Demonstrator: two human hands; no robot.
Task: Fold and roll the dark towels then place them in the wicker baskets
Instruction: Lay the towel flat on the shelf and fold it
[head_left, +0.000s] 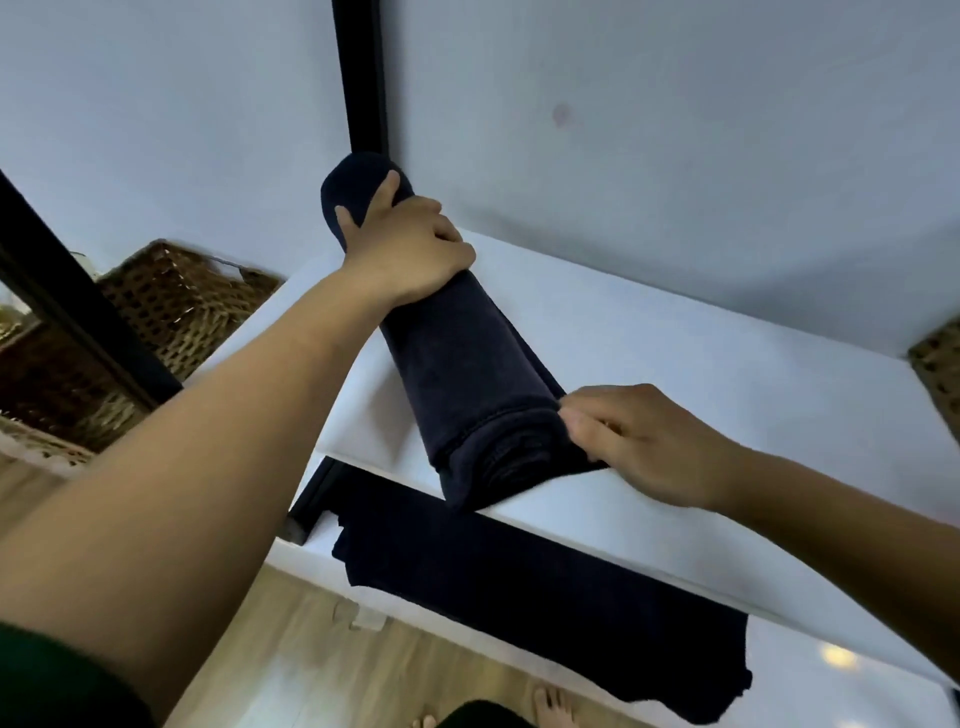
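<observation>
Roll (457, 374): fully wound, lying on the shelf (675, 353).
Left hand (410, 249): fingers curled round its far end.
Right hand (644, 447): fingertips pinch its near end.
Spare towel (545, 597): flat, unrolled.
Remaining: likely placing in basket (176, 306).

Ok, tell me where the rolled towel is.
In the head view's centre, the rolled towel lies on the white shelf, left hand gripping its far end by the black post, right hand pinching its near end at the front edge.
</observation>
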